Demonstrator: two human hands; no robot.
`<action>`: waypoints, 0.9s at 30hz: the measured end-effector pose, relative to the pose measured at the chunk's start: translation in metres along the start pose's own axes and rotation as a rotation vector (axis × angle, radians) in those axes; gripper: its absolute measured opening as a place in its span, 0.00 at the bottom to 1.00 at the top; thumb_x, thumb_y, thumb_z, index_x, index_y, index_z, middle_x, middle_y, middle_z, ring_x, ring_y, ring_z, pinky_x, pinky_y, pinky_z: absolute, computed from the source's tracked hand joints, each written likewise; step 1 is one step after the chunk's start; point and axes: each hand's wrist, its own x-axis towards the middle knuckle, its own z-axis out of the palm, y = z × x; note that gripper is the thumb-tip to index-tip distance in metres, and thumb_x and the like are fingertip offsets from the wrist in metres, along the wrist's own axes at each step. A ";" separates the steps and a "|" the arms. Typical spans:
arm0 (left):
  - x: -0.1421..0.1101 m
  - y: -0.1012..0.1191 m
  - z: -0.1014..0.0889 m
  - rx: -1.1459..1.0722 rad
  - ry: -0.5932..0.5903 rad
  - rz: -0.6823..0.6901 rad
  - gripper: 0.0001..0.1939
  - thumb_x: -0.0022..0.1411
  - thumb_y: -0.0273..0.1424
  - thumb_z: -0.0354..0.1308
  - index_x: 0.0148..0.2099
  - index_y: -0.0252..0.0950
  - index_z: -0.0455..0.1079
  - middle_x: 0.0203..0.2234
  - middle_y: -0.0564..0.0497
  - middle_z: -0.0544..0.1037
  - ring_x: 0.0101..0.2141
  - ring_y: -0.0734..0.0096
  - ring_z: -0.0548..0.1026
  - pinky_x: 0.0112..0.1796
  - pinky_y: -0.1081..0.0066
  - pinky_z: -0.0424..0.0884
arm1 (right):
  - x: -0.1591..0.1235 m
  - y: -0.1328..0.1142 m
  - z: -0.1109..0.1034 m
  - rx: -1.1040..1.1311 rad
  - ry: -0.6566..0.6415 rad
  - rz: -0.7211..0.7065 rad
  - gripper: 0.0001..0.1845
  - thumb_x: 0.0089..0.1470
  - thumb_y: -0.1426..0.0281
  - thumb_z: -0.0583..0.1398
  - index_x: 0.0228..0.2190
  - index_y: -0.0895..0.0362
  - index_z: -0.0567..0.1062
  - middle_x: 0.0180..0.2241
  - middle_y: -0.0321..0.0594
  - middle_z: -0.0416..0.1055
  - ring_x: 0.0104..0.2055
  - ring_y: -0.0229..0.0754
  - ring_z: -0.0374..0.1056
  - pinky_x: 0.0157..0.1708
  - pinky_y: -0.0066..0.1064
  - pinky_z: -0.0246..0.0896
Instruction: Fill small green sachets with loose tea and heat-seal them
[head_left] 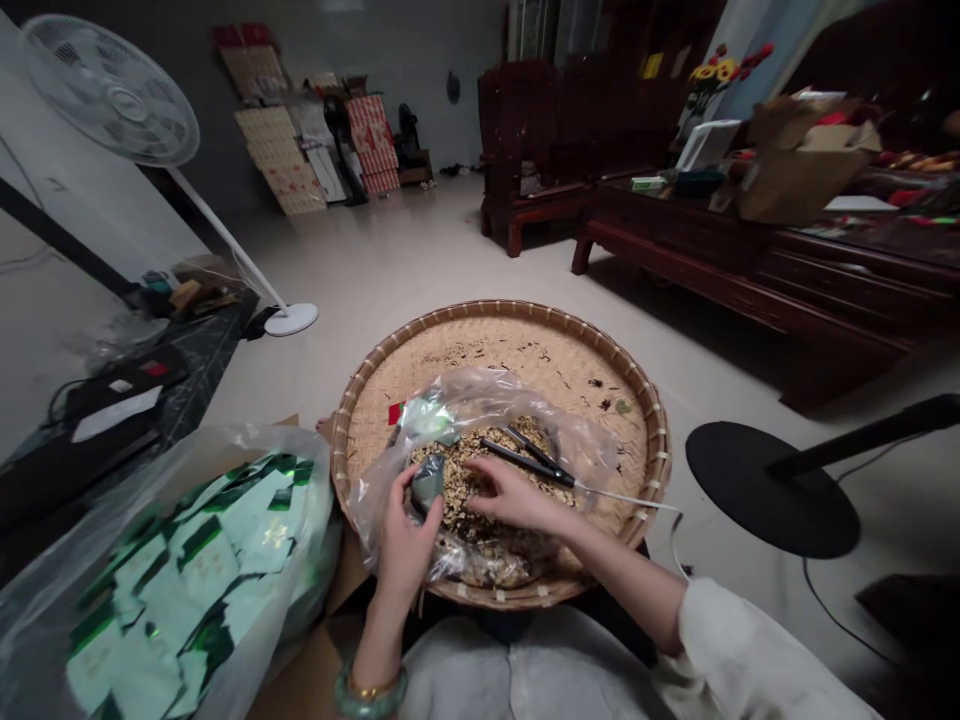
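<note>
Pale floor (405,250) surrounds the work. We find the left hand (409,530) gripping a small green packet (428,482) between thumb and fingers, lower centre; the right hand (517,495) has parted fingers over the dried mix (459,470), pinching nothing visible. We advise keeping the packet upright and low over the clear bag (487,380), fingers clear of the black corded tool (529,462) beside them. Outward, we note the woven tray (450,330), packets (214,570) at lower left, and a fan (124,100) at upper left.
</note>
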 end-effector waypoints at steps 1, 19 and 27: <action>0.000 -0.001 0.000 -0.008 0.010 -0.005 0.23 0.53 0.35 0.59 0.51 0.36 0.63 0.46 0.42 0.72 0.49 0.56 0.70 0.53 0.53 0.62 | -0.003 -0.001 0.003 -0.145 -0.069 -0.063 0.34 0.40 0.71 0.68 0.52 0.58 0.69 0.52 0.48 0.64 0.55 0.51 0.60 0.56 0.44 0.54; -0.002 -0.003 0.003 -0.053 0.001 -0.011 0.23 0.52 0.34 0.59 0.51 0.35 0.63 0.47 0.42 0.72 0.50 0.57 0.70 0.54 0.53 0.62 | 0.015 0.004 -0.004 0.403 0.089 0.237 0.10 0.37 0.76 0.62 0.27 0.57 0.68 0.22 0.28 0.62 0.23 0.33 0.58 0.26 0.28 0.61; -0.004 -0.005 0.006 -0.042 -0.012 0.013 0.23 0.52 0.33 0.59 0.51 0.36 0.64 0.47 0.42 0.72 0.49 0.58 0.71 0.54 0.54 0.62 | 0.013 0.003 -0.010 1.004 0.072 0.362 0.17 0.39 0.78 0.62 0.35 0.55 0.70 0.24 0.29 0.67 0.27 0.33 0.66 0.41 0.36 0.68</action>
